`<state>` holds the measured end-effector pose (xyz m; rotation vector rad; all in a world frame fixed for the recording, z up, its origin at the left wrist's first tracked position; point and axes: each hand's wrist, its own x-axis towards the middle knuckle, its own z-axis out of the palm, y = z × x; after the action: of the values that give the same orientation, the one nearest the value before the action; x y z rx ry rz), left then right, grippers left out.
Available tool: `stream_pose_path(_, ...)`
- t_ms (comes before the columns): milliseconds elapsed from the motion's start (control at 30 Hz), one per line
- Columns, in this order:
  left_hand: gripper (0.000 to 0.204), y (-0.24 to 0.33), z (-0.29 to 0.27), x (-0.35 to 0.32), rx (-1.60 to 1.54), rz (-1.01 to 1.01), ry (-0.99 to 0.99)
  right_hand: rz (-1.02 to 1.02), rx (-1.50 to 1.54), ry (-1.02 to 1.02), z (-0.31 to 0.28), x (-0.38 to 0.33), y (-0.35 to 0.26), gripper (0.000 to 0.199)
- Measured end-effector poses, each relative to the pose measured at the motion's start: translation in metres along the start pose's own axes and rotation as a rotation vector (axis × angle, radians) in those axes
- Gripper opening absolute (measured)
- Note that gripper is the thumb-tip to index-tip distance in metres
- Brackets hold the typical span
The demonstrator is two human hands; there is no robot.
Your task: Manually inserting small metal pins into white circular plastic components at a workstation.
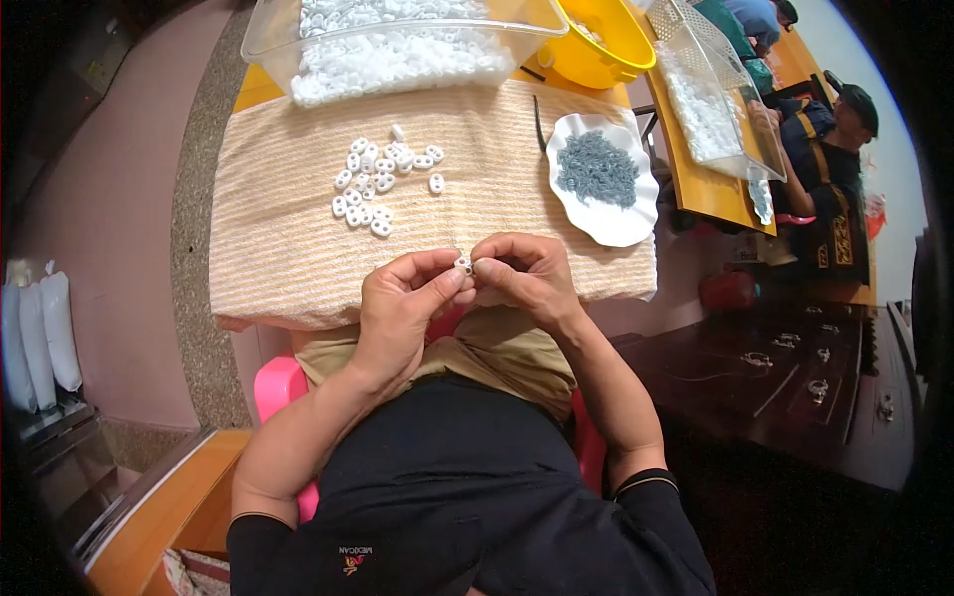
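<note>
Black shirt (427, 457) nearest, head view. I pinch a small white piece (462, 262) in my left hand (399, 298); right hand (534, 281) adjoins its right side, can't tell if gripping. Long axis unclear. Grey bits (598, 169) ahead-right, nearer right hand.

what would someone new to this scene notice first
Probably the yellow plastic basin at the top, right of a clear plastic tub heaped with small white pieces. The white scalloped dish of grey pieces on the right of the striped tan cloth also stands out. Near the centre, the left hand and right hand meet at one white piece.
</note>
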<state>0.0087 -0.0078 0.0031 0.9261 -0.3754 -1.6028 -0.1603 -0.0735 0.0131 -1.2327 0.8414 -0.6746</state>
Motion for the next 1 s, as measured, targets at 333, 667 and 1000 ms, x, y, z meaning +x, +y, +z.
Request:
stream_pose_path(333,0.019,0.0012,-0.0011,-0.0004,-0.024,-0.035,0.001,-0.06,-0.026,-0.013,-0.0023,0.0016,0.0064,0.012)
stream_pose_path(667,0.018,0.0024,-0.0005,0.0001,-0.04,-0.062,0.024,-0.027,0.0,0.013,-0.0002,0.0017,0.0067,0.011)
stream_pose_path(1000,0.017,0.002,-0.0007,0.0009,-0.023,-0.063,0.02,-0.036,-0.056,-0.008,-0.001,0.0024,0.006,0.01)
